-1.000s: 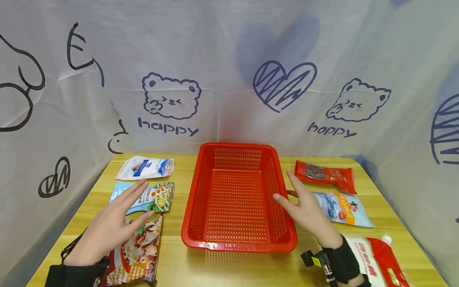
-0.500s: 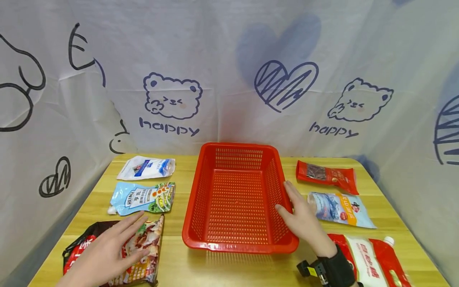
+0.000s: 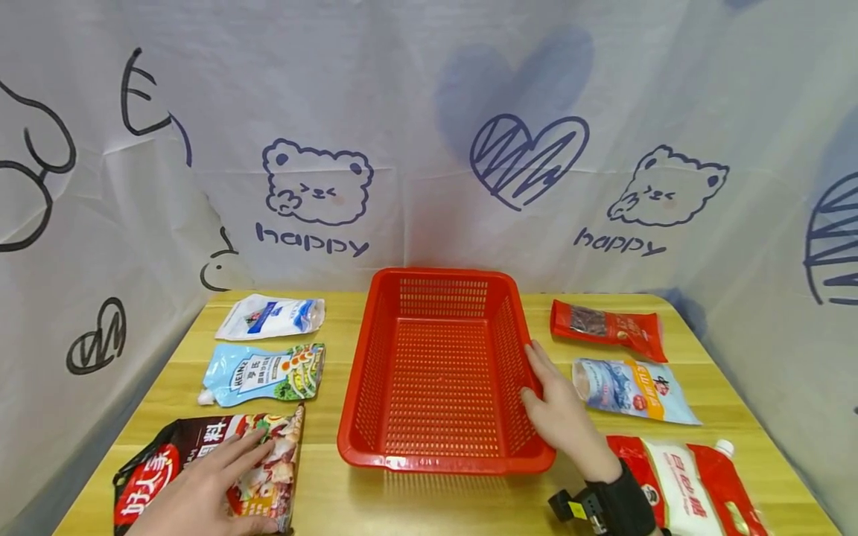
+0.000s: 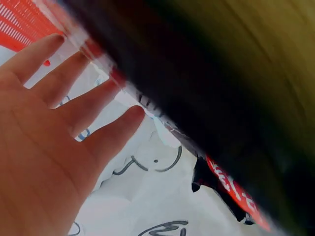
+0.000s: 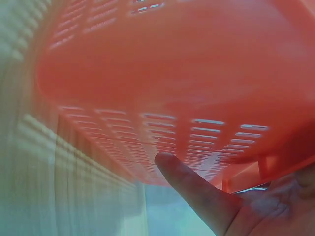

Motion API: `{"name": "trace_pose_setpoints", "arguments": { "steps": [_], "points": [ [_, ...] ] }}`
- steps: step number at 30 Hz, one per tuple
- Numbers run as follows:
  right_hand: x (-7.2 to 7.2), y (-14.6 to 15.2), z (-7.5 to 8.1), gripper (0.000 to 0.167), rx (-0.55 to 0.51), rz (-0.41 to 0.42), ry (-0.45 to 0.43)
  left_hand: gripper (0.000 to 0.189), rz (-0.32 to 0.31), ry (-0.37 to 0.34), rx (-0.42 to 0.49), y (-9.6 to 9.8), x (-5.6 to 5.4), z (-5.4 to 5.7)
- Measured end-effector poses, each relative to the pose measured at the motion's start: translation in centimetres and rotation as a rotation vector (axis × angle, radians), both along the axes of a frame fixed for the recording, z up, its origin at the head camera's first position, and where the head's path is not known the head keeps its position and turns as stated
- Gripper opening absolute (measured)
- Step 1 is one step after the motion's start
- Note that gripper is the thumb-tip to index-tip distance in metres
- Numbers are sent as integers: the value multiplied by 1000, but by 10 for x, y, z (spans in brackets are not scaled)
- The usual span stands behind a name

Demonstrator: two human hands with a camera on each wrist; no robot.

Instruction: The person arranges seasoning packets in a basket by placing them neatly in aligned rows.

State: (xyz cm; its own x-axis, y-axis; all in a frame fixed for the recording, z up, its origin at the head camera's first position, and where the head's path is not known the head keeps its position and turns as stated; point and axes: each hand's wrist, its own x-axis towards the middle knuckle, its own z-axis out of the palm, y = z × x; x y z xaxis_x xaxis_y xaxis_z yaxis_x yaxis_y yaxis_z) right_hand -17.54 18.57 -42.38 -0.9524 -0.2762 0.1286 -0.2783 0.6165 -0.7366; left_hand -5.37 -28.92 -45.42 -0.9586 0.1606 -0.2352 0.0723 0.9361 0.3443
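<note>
In the head view my left hand (image 3: 213, 484) lies over the dark red-and-brown seasoning bag (image 3: 201, 439) at the front left, fingers spread and fairly straight. The left wrist view has those fingertips (image 4: 133, 115) right at the bag's dark, blurred edge. On the right, my right hand (image 3: 566, 417) grips the side rim of the red plastic basket (image 3: 442, 380), its thumb over the rim. From below, the right wrist view has one finger (image 5: 189, 184) against the slotted outer wall; the other fingers are mostly hidden. No items lie in the basket.
Left of the basket lie a light-blue Heinz pouch (image 3: 264, 374) and a white pouch (image 3: 275, 316). Right of it are a red packet (image 3: 608, 330), a blue-and-orange bag (image 3: 637, 391) and a red-and-white sugar bag (image 3: 687, 484). A printed cloth (image 3: 415, 134) hangs behind the wooden table (image 3: 328, 499).
My left hand has come down from over the Heinz pouch onto the seasoning bag. My right hand has shifted slightly down and in to the basket's right rim.
</note>
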Motion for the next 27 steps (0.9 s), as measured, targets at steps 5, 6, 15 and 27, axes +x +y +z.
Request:
{"name": "trace_pose_setpoints", "arguments": {
  "steps": [5,6,15,27],
  "points": [
    [0,-1,-1,68,-6,0,-4,106,-27,-31,18,-3,-1,-4],
    [0,-1,-1,68,-4,1,0,107,-22,-38,19,-3,-1,-5],
    [-1,-1,-2,68,-8,4,8,115,-24,-45,-33,4,-3,-9],
    [0,0,-1,68,-9,1,-3,136,1,-44,-180,28,-7,-15]
  ]
}}
